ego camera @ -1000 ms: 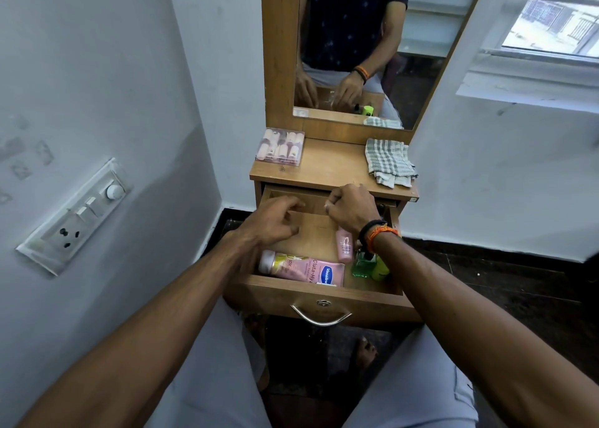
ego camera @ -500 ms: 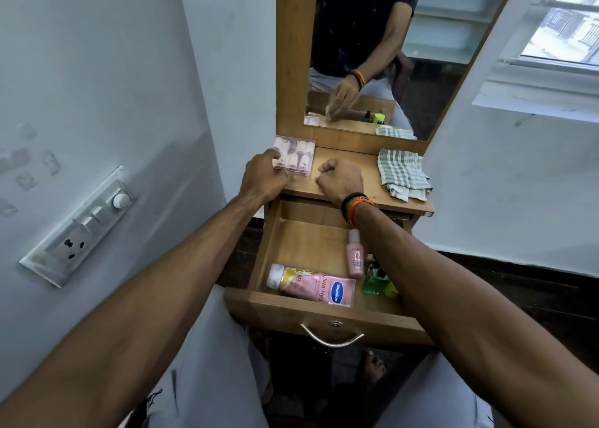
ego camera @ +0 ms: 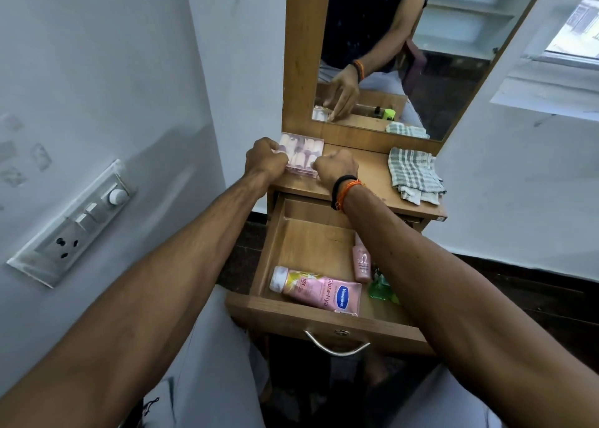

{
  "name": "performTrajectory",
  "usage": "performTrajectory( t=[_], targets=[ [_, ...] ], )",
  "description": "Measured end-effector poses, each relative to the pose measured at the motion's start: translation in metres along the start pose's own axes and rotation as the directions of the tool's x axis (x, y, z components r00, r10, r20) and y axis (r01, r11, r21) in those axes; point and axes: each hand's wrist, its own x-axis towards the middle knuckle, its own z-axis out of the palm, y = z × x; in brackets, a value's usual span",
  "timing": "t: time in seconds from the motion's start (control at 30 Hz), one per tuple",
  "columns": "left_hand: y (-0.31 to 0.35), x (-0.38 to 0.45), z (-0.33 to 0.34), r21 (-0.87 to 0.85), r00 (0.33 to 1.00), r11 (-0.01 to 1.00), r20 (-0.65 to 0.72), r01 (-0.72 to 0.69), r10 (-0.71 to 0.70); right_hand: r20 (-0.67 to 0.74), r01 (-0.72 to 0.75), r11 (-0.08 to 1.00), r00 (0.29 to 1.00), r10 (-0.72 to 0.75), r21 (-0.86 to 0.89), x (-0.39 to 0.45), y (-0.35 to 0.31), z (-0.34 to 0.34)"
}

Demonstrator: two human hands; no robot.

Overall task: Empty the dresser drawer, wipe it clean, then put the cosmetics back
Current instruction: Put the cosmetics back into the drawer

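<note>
The wooden drawer (ego camera: 269, 256) is pulled open below the dresser top (ego camera: 372, 171). A clear plastic case of pink items (ego camera: 304, 155) lies at the top's back left. My left hand (ego camera: 264, 161) grips the case's left edge, and my right hand (ego camera: 335, 170) holds its right front corner with curled fingers. In the drawer lie a pink Vaseline lotion tube (ego camera: 316, 290) along the front, a small pink bottle (ego camera: 362, 262) on the right, and a green bottle (ego camera: 381, 290) partly hidden under my right forearm.
A checked cloth (ego camera: 413, 174) lies folded on the right of the dresser top. The mirror (ego camera: 421, 48) rises behind it. A wall with a switch and socket panel (ego camera: 77, 223) stands close on the left. My knees are under the drawer's metal handle (ego camera: 335, 346).
Both hands rose out of the drawer to the dresser top and closed on the clear case. The camera moved nearer and tilted down.
</note>
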Motion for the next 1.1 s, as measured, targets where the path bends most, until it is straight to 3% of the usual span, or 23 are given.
performTrajectory(
  t=[0.17,0.4,0.8,1.1],
  targets=[
    [-0.002,-0.009,-0.002,-0.08,0.993,0.993,-0.076,0.086,-0.093,0.019,-0.136,0.988,0.991,0.135,0.078,-0.004,0.004,-0.008],
    [0.002,-0.027,-0.003,-0.067,0.985,0.988,-0.095,0.14,-0.146,0.054,-0.117,0.992,0.991,0.12,-0.056,-0.017,0.005,-0.022],
    [-0.013,-0.073,-0.009,-0.292,0.974,0.93,0.021,0.222,-0.226,0.183,-0.192,0.981,0.965,0.187,0.011,-0.037,0.033,-0.048],
    [-0.035,-0.123,-0.018,-0.268,0.979,0.942,0.077,0.201,-0.187,0.36,-0.238,0.97,0.901,0.242,-0.057,-0.063,0.057,-0.068]
  ],
)
